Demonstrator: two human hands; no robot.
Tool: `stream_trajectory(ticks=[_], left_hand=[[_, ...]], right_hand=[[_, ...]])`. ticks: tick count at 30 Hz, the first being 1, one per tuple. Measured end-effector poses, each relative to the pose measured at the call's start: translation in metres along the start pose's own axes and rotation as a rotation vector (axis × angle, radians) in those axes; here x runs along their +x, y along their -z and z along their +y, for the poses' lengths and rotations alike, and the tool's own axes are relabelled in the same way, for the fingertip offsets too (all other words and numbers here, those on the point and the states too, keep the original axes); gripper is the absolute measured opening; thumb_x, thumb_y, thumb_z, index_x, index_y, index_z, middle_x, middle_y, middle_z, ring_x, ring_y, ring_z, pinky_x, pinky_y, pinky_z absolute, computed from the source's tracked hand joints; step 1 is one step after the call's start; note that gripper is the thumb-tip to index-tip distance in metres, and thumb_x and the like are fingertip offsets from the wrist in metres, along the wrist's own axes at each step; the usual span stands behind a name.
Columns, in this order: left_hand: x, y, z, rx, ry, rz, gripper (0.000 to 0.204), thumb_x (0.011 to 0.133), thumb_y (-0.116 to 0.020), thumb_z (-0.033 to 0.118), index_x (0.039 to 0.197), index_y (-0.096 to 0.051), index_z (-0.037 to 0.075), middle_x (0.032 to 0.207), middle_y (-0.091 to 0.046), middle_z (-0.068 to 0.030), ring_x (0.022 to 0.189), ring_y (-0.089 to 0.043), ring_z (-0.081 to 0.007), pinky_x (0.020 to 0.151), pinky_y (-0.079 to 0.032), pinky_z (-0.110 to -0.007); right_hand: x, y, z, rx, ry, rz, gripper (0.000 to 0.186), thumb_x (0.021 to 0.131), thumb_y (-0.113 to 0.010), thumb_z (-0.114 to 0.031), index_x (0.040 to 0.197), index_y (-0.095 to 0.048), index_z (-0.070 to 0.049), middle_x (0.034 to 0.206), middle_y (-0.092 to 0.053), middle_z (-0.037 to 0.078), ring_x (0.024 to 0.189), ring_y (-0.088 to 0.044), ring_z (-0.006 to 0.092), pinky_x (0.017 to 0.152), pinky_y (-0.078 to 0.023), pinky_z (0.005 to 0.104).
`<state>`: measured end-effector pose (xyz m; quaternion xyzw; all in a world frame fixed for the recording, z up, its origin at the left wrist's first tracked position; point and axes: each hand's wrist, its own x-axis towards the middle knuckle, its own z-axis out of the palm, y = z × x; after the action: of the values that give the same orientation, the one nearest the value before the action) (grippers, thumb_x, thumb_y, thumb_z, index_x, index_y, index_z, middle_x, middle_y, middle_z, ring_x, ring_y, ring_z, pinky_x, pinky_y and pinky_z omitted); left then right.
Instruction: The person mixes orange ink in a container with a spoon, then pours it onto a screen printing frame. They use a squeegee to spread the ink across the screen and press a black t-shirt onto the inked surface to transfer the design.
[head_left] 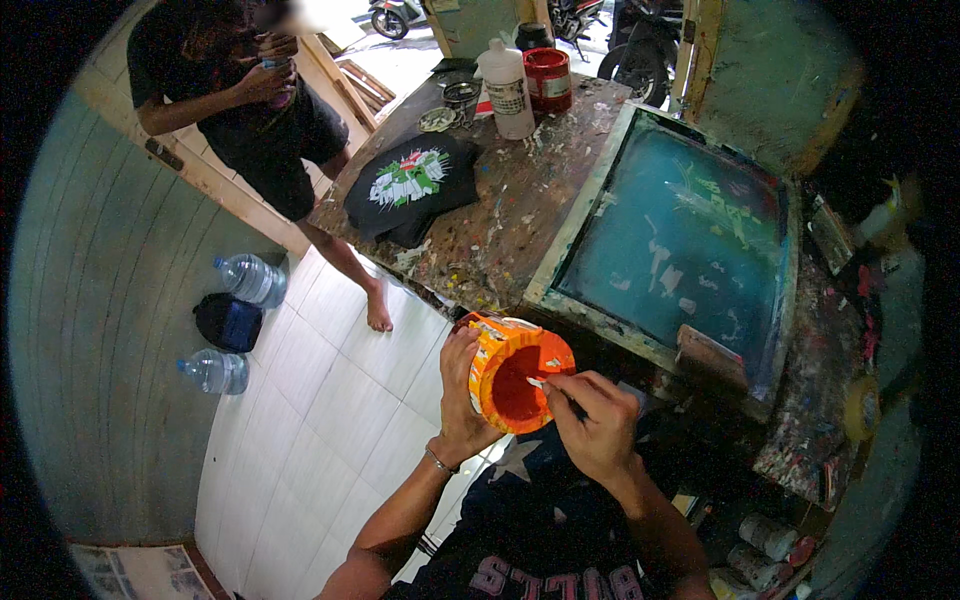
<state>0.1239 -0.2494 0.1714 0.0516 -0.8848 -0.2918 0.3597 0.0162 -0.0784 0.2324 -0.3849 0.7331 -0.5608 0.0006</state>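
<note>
A bright orange paint tub is tipped so that its mouth faces me, its inside coated with orange paint. My left hand is closed round the tub's left side, fingers partly hidden behind it. At the right rim, my right hand pinches a small white stick, whose tip reaches into the tub's mouth. The stick's full length cannot be made out. Just beyond the tub, a wooden screen-printing frame with teal mesh lies on the worktable, a squeegee at its near edge.
On the paint-stained worktable lies a folded black printed shirt. Behind it stand a white plastic bottle and a red paint can. Another person stands at the left. Large water bottles sit by the wall.
</note>
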Motion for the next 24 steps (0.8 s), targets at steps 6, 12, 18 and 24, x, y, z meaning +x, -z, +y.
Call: stream_trajectory(ticks=[6, 12, 18, 24], left_hand=[[0.033, -0.004, 0.012, 0.109, -0.038, 0.018, 0.112, 0.059, -0.096, 0.030, 0.147, -0.032, 0.005, 0.146, -0.042, -0.0208, 0.138, -0.039, -0.0409, 0.115, -0.030, -0.052], [0.092, -0.019, 0.028, 0.132, -0.084, 0.016, 0.108, 0.060, -0.096, 0.034, 0.145, -0.038, 0.001, 0.141, -0.048, -0.0214, 0.132, -0.046, -0.0384, 0.112, -0.035, -0.047], [0.159, -0.072, 0.030, -0.012, -0.163, -0.031, 0.107, 0.058, -0.093, 0.029, 0.144, -0.036, 0.000, 0.140, -0.048, -0.0198, 0.130, -0.045, -0.0391, 0.110, -0.033, -0.049], [0.206, -0.157, 0.036, -0.123, -0.210, -0.012, 0.099, 0.058, -0.091, 0.025, 0.140, -0.042, 0.002, 0.131, -0.054, -0.0185, 0.122, -0.051, -0.0380, 0.106, -0.039, -0.048]], right_hand=[[0.012, -0.002, 0.005, 0.286, -0.409, 0.156, 0.014, 0.088, -0.072, -0.004, 0.099, -0.073, 0.005, 0.079, -0.073, 0.012, 0.064, -0.070, 0.0145, 0.054, -0.053, 0.0271], [0.044, 0.033, 0.017, 0.383, -0.539, 0.272, 0.016, 0.094, -0.067, -0.006, 0.100, -0.072, 0.008, 0.073, -0.070, 0.010, 0.059, -0.068, 0.0130, 0.053, -0.056, 0.0271], [0.093, 0.098, 0.043, 0.460, -0.397, 0.476, 0.017, 0.091, -0.069, -0.010, 0.090, -0.073, 0.007, 0.064, -0.067, 0.009, 0.051, -0.064, 0.0133, 0.048, -0.054, 0.0273], [0.122, 0.170, 0.087, 0.490, -0.433, 0.544, 0.014, 0.090, -0.069, -0.009, 0.093, -0.073, 0.004, 0.074, -0.070, 0.010, 0.058, -0.065, 0.0126, 0.052, -0.057, 0.0272]])
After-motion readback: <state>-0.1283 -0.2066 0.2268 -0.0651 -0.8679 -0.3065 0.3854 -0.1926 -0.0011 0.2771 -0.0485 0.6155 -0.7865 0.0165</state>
